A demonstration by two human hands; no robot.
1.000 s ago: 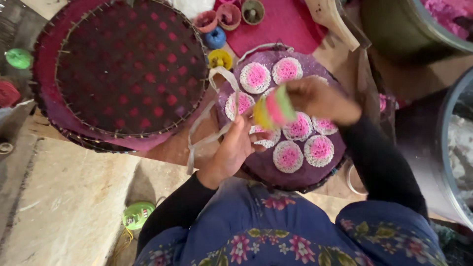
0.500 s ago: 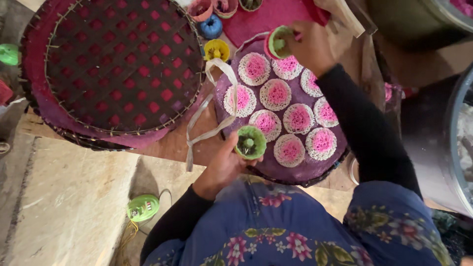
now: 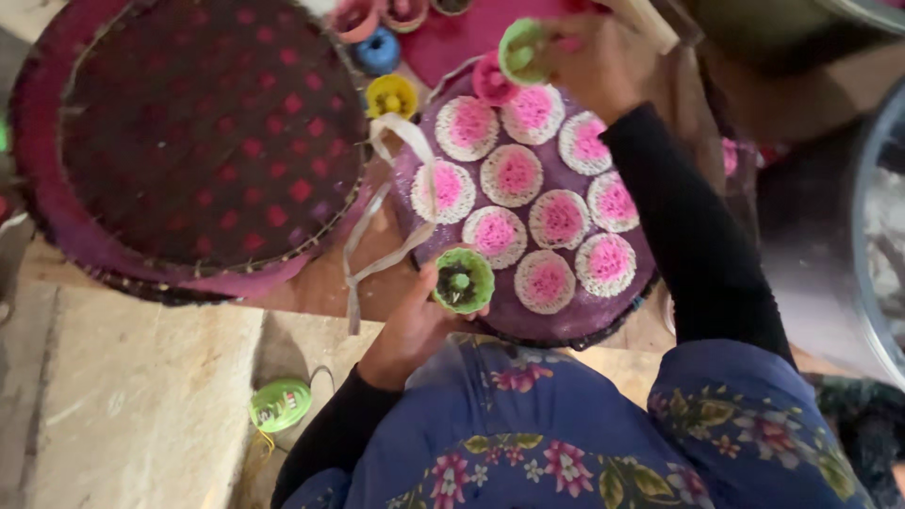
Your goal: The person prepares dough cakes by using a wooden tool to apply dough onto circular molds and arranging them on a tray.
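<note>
Head view: left hand (image 3: 410, 325) pinched a green mould cup (image 3: 463, 280) at lower centre, over the purple tray's (image 3: 603, 316) near rim. Right hand (image 3: 589, 61) gripped a second green cup (image 3: 521, 49) at top centre. Nine pink-and-white cakes (image 3: 561, 219) lay on the tray.

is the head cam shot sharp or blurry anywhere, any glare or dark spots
Head view: the round tray and its pink-centred cakes are fairly sharp; the right hand with its green mould near the top edge is motion-blurred; the left hand holding a green mould is clearer. Light is soft, without glare; the right edge is dark and smeared.
</note>
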